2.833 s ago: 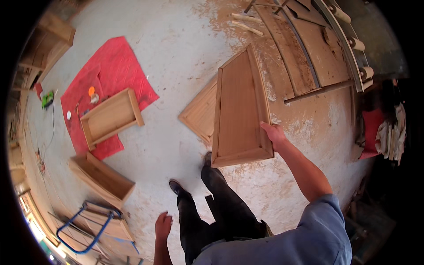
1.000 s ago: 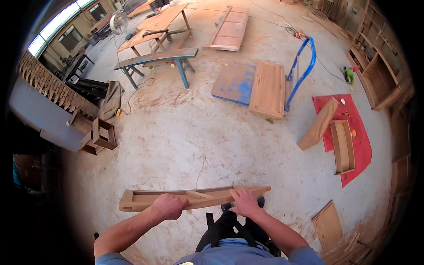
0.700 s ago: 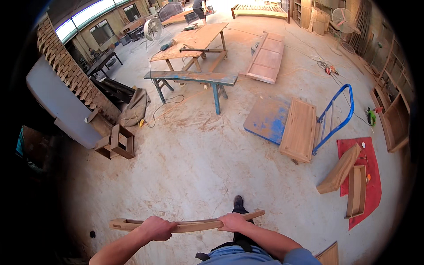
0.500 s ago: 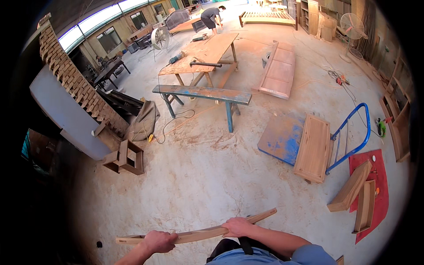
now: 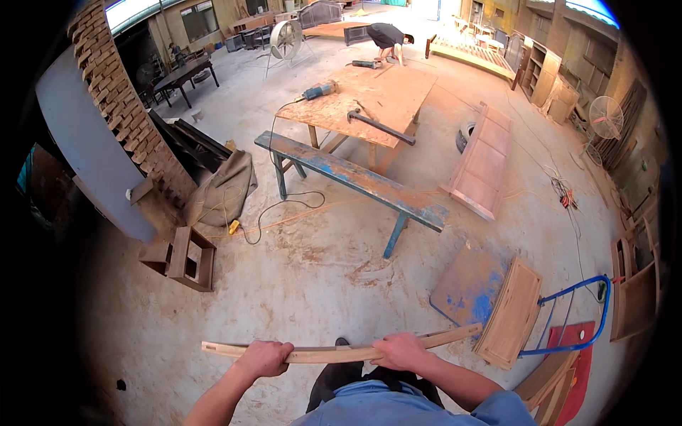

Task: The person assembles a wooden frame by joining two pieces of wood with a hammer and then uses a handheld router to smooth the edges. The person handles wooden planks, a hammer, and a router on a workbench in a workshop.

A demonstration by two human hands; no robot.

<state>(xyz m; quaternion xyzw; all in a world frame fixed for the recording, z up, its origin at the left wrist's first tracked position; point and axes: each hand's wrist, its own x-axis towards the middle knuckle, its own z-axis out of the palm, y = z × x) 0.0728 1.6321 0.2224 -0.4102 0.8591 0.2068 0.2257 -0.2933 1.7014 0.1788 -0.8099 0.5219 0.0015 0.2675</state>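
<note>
A long, narrow wooden rail (image 5: pixel 330 356) spans the space in front of my body, held crosswise. It is pale brown, with slot-like cuts visible near its left end. My left hand (image 5: pixel 266 358) is closed around it left of the middle. Farther right, my right hand (image 5: pixel 399 352) is wrapped round the same rail, and the right end sticks out well past it. The fingers' undersides are hidden from view.
Ahead stands a worn blue bench (image 5: pixel 348 170), behind it a plywood-topped table (image 5: pixel 383 92) with a power tool (image 5: pixel 321 90) and a hammer (image 5: pixel 380 128). A trolley (image 5: pixel 455 284) carrying a wooden panel (image 5: pixel 508 312) stands right; a small wooden frame (image 5: pixel 193 259) left. Another person (image 5: pixel 387 39) bends over far off.
The bench and table now look nearer, and the trolley sits lower in the view. The rail, still in both hands, has shifted a little right. The distant person bends lower.
</note>
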